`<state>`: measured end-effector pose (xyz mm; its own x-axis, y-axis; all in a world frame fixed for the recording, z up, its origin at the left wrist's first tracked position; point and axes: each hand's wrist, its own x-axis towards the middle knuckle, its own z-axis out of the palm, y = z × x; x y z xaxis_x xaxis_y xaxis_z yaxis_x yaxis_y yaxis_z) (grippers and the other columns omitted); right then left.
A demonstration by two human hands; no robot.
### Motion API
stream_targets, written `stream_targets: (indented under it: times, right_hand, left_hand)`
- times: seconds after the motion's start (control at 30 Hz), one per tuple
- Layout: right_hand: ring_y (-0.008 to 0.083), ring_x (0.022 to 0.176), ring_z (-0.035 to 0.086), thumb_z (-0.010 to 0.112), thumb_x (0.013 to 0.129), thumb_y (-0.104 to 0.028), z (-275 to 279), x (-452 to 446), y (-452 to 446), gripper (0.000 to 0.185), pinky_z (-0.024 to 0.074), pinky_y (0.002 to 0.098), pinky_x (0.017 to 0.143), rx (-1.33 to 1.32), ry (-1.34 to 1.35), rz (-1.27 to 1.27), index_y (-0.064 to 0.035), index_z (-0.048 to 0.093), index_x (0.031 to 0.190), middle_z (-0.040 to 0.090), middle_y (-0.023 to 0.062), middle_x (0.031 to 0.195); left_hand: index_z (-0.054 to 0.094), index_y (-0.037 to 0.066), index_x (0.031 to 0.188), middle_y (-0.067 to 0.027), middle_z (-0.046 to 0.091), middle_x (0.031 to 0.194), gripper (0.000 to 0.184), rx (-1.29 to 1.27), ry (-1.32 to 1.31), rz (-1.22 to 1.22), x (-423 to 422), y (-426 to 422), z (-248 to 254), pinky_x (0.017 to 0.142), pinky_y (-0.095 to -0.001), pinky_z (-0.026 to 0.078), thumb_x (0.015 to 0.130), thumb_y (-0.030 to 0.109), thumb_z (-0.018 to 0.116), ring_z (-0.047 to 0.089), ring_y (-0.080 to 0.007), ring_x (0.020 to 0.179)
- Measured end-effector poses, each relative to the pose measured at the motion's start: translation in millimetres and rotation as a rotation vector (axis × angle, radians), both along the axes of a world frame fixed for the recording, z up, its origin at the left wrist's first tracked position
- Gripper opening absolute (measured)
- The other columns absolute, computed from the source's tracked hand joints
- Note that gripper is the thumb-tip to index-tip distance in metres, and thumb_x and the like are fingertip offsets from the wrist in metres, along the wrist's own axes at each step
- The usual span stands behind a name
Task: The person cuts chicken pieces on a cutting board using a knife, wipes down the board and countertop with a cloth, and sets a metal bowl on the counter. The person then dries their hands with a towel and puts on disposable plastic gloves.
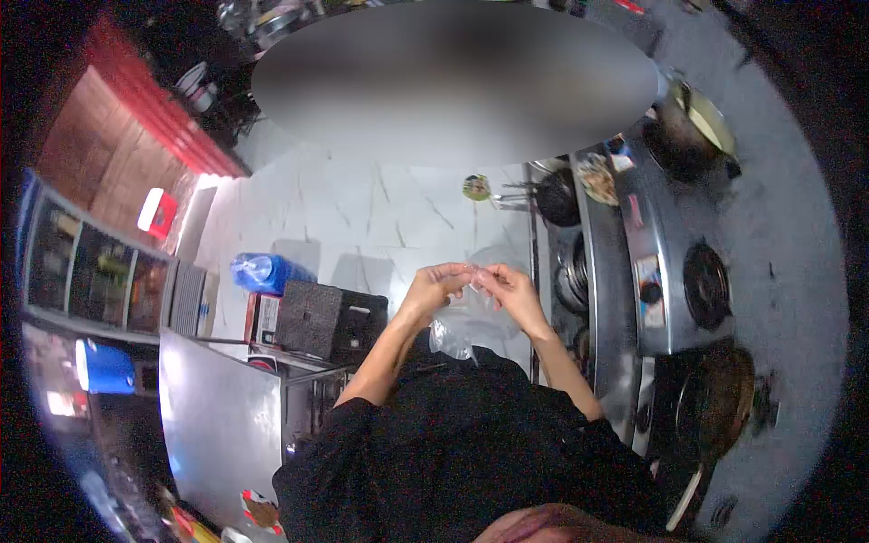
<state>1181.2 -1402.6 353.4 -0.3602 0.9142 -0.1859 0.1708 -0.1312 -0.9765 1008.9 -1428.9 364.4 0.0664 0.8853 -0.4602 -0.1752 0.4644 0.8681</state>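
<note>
In front of my body, a transparent plastic bag (451, 338) hangs below my hands. My left hand (437, 288) is closed, its fingertips pinching the upper part of the bag. Close beside it, my right hand (507, 288) also pinches the thin plastic, and the fingertips of both hands nearly meet. The plastic between the fingers is hard to make out, and what the bag contains, if anything, cannot be seen.
On the right runs a steel stove counter (605, 262) with burners, a wok (715, 403) and a large pot (692, 131). To the left are a black box (317, 317), a blue plastic-wrapped bundle (267, 271) and a steel table (217, 407). Pale tiled floor (389, 213) lies ahead.
</note>
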Motion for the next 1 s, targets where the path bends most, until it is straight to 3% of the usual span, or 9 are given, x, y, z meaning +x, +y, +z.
stream_targets:
  times: [0.1, 0.3, 0.37, 0.47, 0.63, 0.73, 1.0]
  right_hand:
    - [0.0052, 0.062, 0.052, 0.061, 0.084, -0.019, -1.0, -30.6, 38.2, 0.018, 0.0405, 0.0195, 0.047, -0.045, -0.013, 0.070, -0.0027, 0.060, 0.091, 0.061, 0.0007, 0.074]
    - [0.0092, 0.060, 0.056, 0.062, 0.081, -0.017, -39.7, -115.0, 133.4, 0.017, 0.0444, 0.0251, 0.053, 0.200, -0.062, -0.033, -0.0029, 0.060, 0.092, 0.062, 0.0049, 0.070]
    - [0.0108, 0.060, 0.057, 0.061, 0.081, -0.016, -31.1, -149.9, 160.6, 0.015, 0.0452, 0.0268, 0.056, 0.162, -0.113, -0.014, -0.0031, 0.059, 0.090, 0.062, 0.0055, 0.069]
    - [0.0124, 0.060, 0.058, 0.060, 0.081, -0.016, -23.3, -202.8, 194.5, 0.014, 0.0457, 0.0275, 0.056, 0.206, -0.151, 0.014, -0.0030, 0.058, 0.088, 0.062, 0.0062, 0.068]
    - [0.0142, 0.060, 0.060, 0.060, 0.081, -0.017, -24.3, -274.9, 241.7, 0.017, 0.0468, 0.0290, 0.054, 0.324, -0.206, 0.082, -0.0016, 0.056, 0.087, 0.062, 0.0082, 0.066]
    - [0.0060, 0.050, 0.050, 0.059, 0.083, -0.015, -20.8, -316.9, 261.3, 0.014, 0.0381, 0.0206, 0.039, 0.226, -0.119, 0.111, -0.0034, 0.055, 0.088, 0.059, 0.0026, 0.066]
    - [0.0103, 0.063, 0.058, 0.061, 0.083, -0.016, -23.0, -415.6, 357.6, 0.016, 0.0454, 0.0227, 0.048, -0.177, 0.128, 0.335, -0.0020, 0.056, 0.089, 0.062, 0.0060, 0.075]
  left_hand:
    - [0.065, 0.002, 0.094, -0.0016, 0.063, 0.077, 0.021, 0.175, 0.137, 0.009, -28.8, 29.5, -8.7, 0.056, -0.0200, 0.037, 0.079, 0.016, 0.065, 0.049, -0.0066, 0.063]
    - [0.063, -0.003, 0.098, -0.0077, 0.065, 0.087, 0.027, 0.120, 0.130, 0.101, -121.1, 112.0, -23.9, 0.062, -0.0215, 0.042, 0.080, 0.017, 0.064, 0.057, -0.0097, 0.074]
    - [0.064, -0.003, 0.097, -0.0079, 0.065, 0.088, 0.026, 0.091, 0.060, 0.135, -149.3, 138.3, -13.3, 0.062, -0.0219, 0.043, 0.080, 0.018, 0.063, 0.058, -0.0104, 0.075]
    - [0.065, 0.001, 0.095, -0.0030, 0.065, 0.080, 0.026, 0.166, 0.036, 0.128, -190.7, 171.2, -14.6, 0.059, -0.0237, 0.044, 0.080, 0.022, 0.065, 0.058, -0.0101, 0.068]
    - [0.065, -0.003, 0.093, -0.0071, 0.065, 0.081, 0.027, 0.180, 0.160, 0.117, -269.5, 214.1, -32.5, 0.058, -0.0226, 0.046, 0.079, 0.020, 0.066, 0.057, -0.0109, 0.060]
    - [0.065, -0.003, 0.092, -0.0071, 0.065, 0.080, 0.026, 0.180, 0.166, 0.218, -304.8, 229.0, -40.4, 0.058, -0.0226, 0.046, 0.079, 0.019, 0.067, 0.057, -0.0108, 0.060]
    - [0.062, -0.003, 0.088, -0.0086, 0.063, 0.079, 0.021, 0.074, -0.065, 0.441, -388.7, 297.2, -34.1, 0.060, -0.0243, 0.047, 0.080, 0.015, 0.065, 0.058, -0.0124, 0.066]
